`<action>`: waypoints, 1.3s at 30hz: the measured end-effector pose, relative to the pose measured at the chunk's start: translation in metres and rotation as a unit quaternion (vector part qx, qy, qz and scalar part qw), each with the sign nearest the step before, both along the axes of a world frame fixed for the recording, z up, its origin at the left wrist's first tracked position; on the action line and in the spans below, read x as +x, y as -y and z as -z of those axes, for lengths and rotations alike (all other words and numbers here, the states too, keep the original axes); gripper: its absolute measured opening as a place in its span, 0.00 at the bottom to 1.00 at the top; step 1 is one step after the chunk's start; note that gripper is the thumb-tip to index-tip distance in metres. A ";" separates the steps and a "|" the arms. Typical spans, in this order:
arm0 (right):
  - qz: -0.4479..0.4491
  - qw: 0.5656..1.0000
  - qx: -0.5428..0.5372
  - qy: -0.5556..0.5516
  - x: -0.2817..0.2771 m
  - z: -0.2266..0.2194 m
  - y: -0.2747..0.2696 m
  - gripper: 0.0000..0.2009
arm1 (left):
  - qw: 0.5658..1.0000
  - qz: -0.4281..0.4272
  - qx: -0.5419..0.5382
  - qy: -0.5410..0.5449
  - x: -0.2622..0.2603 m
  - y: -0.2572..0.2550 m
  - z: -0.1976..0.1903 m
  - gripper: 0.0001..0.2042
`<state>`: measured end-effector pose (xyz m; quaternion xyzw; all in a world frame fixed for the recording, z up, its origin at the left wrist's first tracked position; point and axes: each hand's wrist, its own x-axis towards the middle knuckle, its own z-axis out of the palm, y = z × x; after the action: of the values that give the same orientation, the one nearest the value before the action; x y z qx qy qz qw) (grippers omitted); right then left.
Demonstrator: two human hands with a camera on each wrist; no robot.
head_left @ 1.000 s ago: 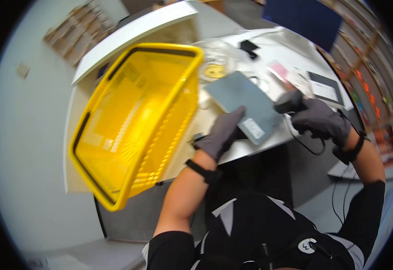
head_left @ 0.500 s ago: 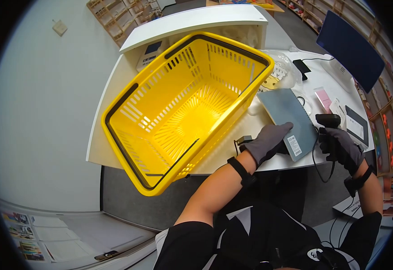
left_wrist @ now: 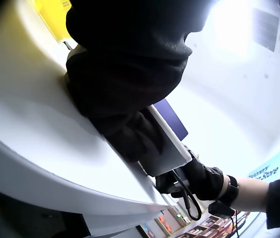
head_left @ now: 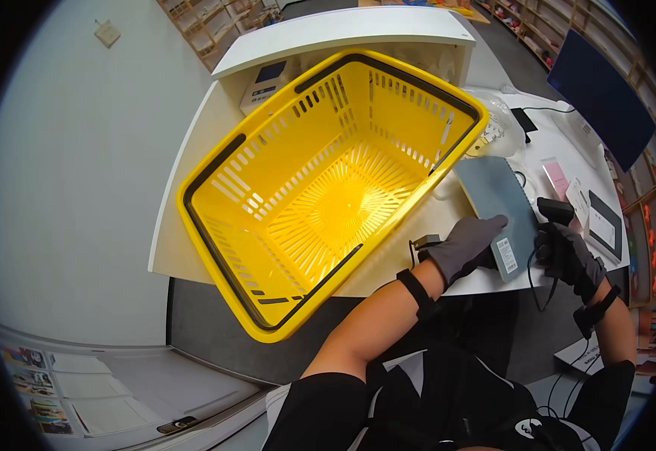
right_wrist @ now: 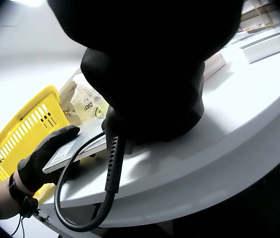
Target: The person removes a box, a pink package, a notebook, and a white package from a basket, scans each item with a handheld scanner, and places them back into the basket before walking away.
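Shift: the right hand [head_left: 568,255] and its black handheld scanner [head_left: 555,210] have come nearer the notebook since the last head frame.
Notebook: flat, grey-blue [head_left: 497,199], above the white surface [head_left: 384,272] near its front edge; a white printed label [head_left: 506,255] sits at its lower corner.
Left hand: grey-gloved [head_left: 466,244], holding the notebook, thumb on top, fingers beneath.
Right hand grip: dark-gloved fingers curled round the scanner's handle, just beside the notebook's right edge.
Cable: black [right_wrist: 57,198], hanging in a loop from the handle's end.
Basket: large yellow plastic [head_left: 399,124], left of the notebook, black handles along its rim.
Beyond notebook: a clear plastic bag [head_left: 507,129].
Right of notebook: a pink-and-white card [head_left: 556,177] and a dark-bordered rectangular item [head_left: 604,225].
Far right: a dark monitor [head_left: 602,98].
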<state>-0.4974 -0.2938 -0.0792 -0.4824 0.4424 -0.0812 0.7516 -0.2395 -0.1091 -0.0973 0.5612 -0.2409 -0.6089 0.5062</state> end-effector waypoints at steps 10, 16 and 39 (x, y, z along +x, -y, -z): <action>0.041 0.998 -0.014 0.037 -0.017 0.026 0.007 0.15 | 1.000 -0.020 -0.004 0.023 -0.004 0.004 0.011 0.33; 0.058 0.996 0.025 0.058 -0.021 0.024 0.009 0.11 | 0.992 0.023 -0.015 0.121 -0.001 0.005 0.005 0.33; 0.059 0.992 0.072 0.088 -0.019 0.023 0.005 0.11 | 0.996 -0.009 -0.036 -0.082 -0.004 0.000 0.014 0.26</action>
<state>-0.5169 -0.2992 -0.1027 -0.3913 0.4069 -0.1355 0.8142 -0.2438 -0.1087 -0.1110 0.4927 -0.2156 -0.6393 0.5495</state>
